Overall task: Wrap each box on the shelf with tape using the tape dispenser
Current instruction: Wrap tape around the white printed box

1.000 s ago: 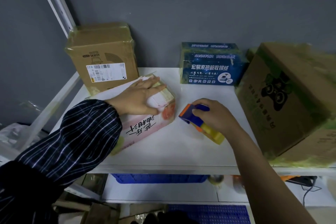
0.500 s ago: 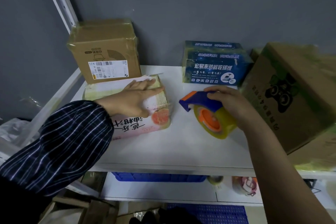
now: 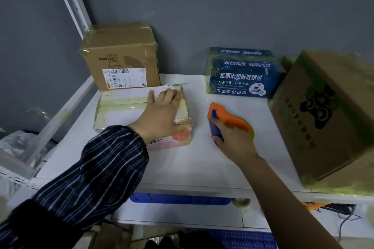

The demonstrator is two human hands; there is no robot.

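A flat pink-and-white box [image 3: 125, 105] lies on the white shelf [image 3: 182, 159], its top covered in yellowish tape. My left hand [image 3: 162, 115] rests flat on the box's right end, fingers straight and pointing away from me. To the right, my right hand [image 3: 230, 139] grips the blue handle of the orange tape dispenser [image 3: 228, 119], which sits just above the shelf, a hand's width from the box. The dispenser's tape roll is mostly hidden behind my hand.
A taped brown carton [image 3: 121, 58] stands at the back left behind the flat box. A blue printed box [image 3: 242, 75] sits at the back centre. A large brown carton [image 3: 332, 115] fills the right side. A lower shelf holds a blue bin [image 3: 180, 200].
My right hand has turned the dispenser over, from roll-facing-me to orange top up, and lowered it toward the shelf. My left hand has slid further onto the box top, fingers now pointing away.
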